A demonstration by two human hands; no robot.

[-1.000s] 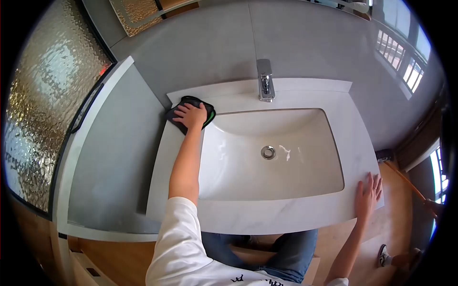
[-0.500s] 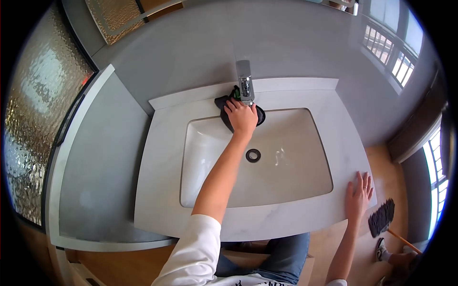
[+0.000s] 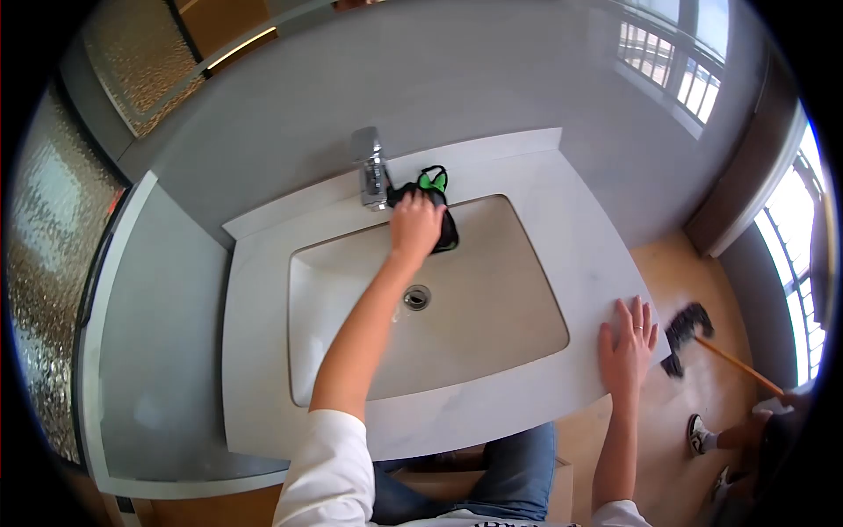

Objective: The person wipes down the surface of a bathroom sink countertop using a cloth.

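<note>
My left grip (image 3: 416, 223) is on the cloth (image 3: 448, 232) mid-frame, can't tell if clenched; right hand (image 3: 629, 348) splayed. Slipping could bump the tap (image 3: 372, 176).

The basin (image 3: 492, 307) is set in the countertop (image 3: 593, 255), with the drain (image 3: 417, 298) in its floor. Behind it stands the faucet (image 3: 371, 171). Just right of the faucet, under the left hand (image 3: 417, 225), a cloth (image 3: 449, 232) lies at the basin's back edge, perhaps overhanging it. The right hand (image 3: 628, 350) rests on the countertop, right of the basin; farther right is a broom (image 3: 688, 330).
</note>
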